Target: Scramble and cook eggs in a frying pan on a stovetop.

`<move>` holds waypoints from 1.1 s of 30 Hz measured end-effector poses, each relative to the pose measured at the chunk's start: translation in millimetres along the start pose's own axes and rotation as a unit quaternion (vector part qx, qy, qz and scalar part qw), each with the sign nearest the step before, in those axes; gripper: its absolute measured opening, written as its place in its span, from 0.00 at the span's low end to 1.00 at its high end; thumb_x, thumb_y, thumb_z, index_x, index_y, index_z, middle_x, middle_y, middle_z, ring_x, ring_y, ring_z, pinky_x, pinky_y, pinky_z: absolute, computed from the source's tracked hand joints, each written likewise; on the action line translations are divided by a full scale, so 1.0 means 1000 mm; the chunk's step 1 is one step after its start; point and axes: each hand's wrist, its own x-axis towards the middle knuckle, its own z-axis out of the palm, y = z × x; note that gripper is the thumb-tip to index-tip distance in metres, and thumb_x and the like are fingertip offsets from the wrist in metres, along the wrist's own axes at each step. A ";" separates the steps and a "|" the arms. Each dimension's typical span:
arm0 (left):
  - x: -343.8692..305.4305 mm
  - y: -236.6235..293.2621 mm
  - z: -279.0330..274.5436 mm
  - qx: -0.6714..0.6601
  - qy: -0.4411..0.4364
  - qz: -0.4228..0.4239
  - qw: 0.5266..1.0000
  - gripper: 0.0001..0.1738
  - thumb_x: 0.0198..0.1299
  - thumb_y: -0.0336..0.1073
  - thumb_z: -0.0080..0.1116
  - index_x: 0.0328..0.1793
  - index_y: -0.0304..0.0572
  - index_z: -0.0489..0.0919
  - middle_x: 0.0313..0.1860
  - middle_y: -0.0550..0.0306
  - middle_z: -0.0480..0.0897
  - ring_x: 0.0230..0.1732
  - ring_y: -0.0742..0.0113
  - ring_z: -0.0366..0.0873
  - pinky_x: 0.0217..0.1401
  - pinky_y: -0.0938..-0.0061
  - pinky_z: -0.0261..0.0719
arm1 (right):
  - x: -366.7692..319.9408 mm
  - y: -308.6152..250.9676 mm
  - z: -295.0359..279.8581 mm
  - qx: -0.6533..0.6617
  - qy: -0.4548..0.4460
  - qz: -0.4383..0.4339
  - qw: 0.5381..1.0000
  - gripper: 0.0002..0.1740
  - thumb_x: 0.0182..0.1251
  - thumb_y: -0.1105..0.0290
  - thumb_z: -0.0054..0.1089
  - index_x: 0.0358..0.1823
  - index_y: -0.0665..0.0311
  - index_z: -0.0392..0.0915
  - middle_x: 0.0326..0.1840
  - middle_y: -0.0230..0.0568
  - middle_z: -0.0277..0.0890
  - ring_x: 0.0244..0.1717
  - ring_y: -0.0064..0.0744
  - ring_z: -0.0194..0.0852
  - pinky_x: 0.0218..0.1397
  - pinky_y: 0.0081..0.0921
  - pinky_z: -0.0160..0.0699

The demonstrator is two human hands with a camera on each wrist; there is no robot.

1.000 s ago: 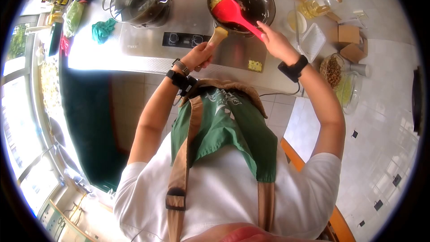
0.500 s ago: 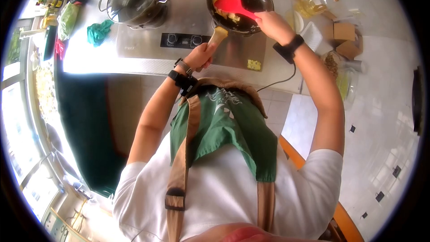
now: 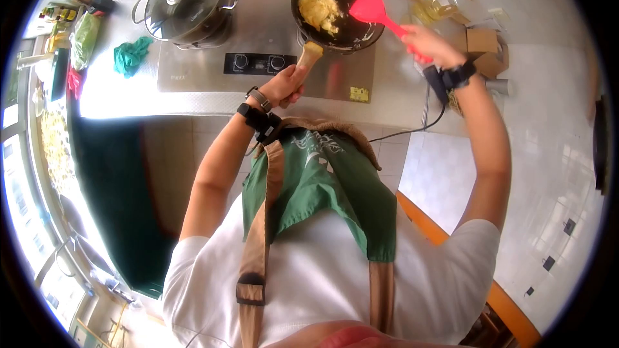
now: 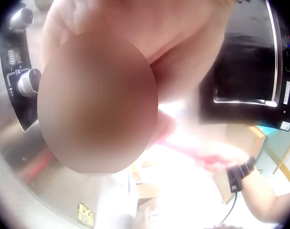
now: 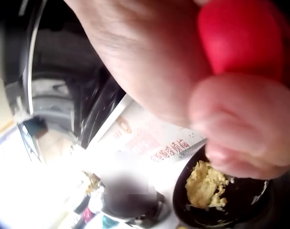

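Note:
A dark frying pan (image 3: 351, 37) sits on the right side of the stove, with yellow scrambled egg (image 3: 318, 6) heaped toward its left. My left hand (image 3: 285, 85) grips the pan's wooden handle (image 3: 311, 55) from below in the head view. My right hand (image 3: 431, 45) holds a red spatula (image 3: 369, 8) by its handle, the blade over the pan's right part, apart from the egg. In the right wrist view, fingers (image 5: 245, 117) curl round the red handle (image 5: 240, 38), and the egg (image 5: 204, 186) shows below. A blurred patch covers much of the left wrist view.
A lidded glass-topped pot (image 3: 187, 6) stands on the left burner, beside a crumpled teal cloth (image 3: 131, 55). Stove knobs (image 3: 259, 63) lie between pot and pan. At the right are an oil bottle (image 3: 445, 8) and a cardboard box (image 3: 483, 42). A cable (image 3: 412, 130) hangs from the right wrist.
The right hand has drawn the spatula rightward off the egg, which now lies gathered at the pan's left. The left hand stays on the pan handle.

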 end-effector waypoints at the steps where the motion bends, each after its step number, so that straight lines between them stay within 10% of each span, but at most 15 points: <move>1: 0.002 -0.003 0.000 0.002 -0.003 0.001 1.000 0.22 0.71 0.58 0.41 0.47 0.46 0.66 0.24 0.63 0.69 0.16 0.78 0.64 0.16 0.82 0.62 | 0.009 -0.004 -0.014 0.111 -0.051 0.050 0.991 0.10 0.70 0.68 0.49 0.50 0.61 0.68 0.24 0.35 0.67 0.13 0.15 0.59 0.10 0.14 0.59; 5: 0.012 -0.013 0.000 0.020 0.014 0.030 0.999 0.23 0.72 0.58 0.38 0.45 0.44 0.66 0.23 0.62 0.69 0.16 0.78 0.64 0.15 0.81 0.61 | 0.034 -0.001 -0.031 0.341 -0.112 0.191 0.914 0.09 0.71 0.68 0.49 0.41 0.66 0.64 0.25 0.36 0.67 0.13 0.11 0.55 0.09 0.07 0.53; 14: 0.000 0.001 0.003 0.069 0.017 0.014 0.997 0.25 0.71 0.61 0.37 0.41 0.46 0.65 0.22 0.63 0.70 0.15 0.78 0.63 0.11 0.80 0.58 | 0.076 -0.031 0.009 0.213 0.006 -0.008 0.977 0.12 0.67 0.70 0.54 0.26 0.69 0.68 0.16 0.31 0.64 0.10 0.14 0.53 0.09 0.14 0.49; 19: 0.000 0.001 0.002 0.054 0.016 -0.004 0.998 0.25 0.71 0.61 0.37 0.41 0.46 0.65 0.22 0.63 0.69 0.15 0.78 0.62 0.11 0.80 0.57 | 0.051 -0.028 0.021 0.015 0.057 -0.137 0.989 0.08 0.65 0.70 0.54 0.41 0.66 0.77 0.18 0.30 0.68 0.11 0.16 0.58 0.10 0.19 0.52; 21: -0.002 0.002 0.002 0.054 0.015 -0.003 0.998 0.25 0.71 0.61 0.37 0.41 0.47 0.65 0.22 0.63 0.69 0.15 0.78 0.62 0.11 0.80 0.56 | 0.020 -0.038 0.016 -0.247 0.197 -0.201 0.927 0.09 0.60 0.70 0.55 0.39 0.65 0.79 0.28 0.53 0.79 0.29 0.46 0.81 0.30 0.37 0.75; 23: -0.005 0.007 0.003 0.048 0.022 -0.023 0.998 0.25 0.71 0.62 0.37 0.42 0.46 0.65 0.22 0.63 0.69 0.15 0.78 0.62 0.11 0.80 0.57 | 0.014 -0.031 0.012 -0.321 0.210 -0.182 0.906 0.09 0.61 0.69 0.55 0.39 0.66 0.79 0.34 0.61 0.79 0.41 0.60 0.78 0.45 0.45 0.75; 31: 0.009 -0.009 -0.001 0.081 0.033 0.023 0.996 0.24 0.71 0.61 0.37 0.43 0.46 0.66 0.22 0.63 0.70 0.15 0.79 0.64 0.12 0.81 0.59 | 0.063 -0.043 0.075 -0.361 0.294 -0.294 0.835 0.12 0.67 0.67 0.48 0.43 0.67 0.76 0.31 0.56 0.79 0.35 0.60 0.78 0.40 0.50 0.76; 33: 0.003 -0.002 0.001 0.088 0.029 0.034 0.995 0.24 0.71 0.60 0.37 0.43 0.45 0.66 0.22 0.63 0.70 0.15 0.79 0.64 0.12 0.81 0.60 | 0.051 -0.054 0.096 -0.434 0.307 -0.372 0.761 0.09 0.59 0.76 0.48 0.28 0.72 0.78 0.24 0.55 0.78 0.30 0.49 0.81 0.34 0.41 0.81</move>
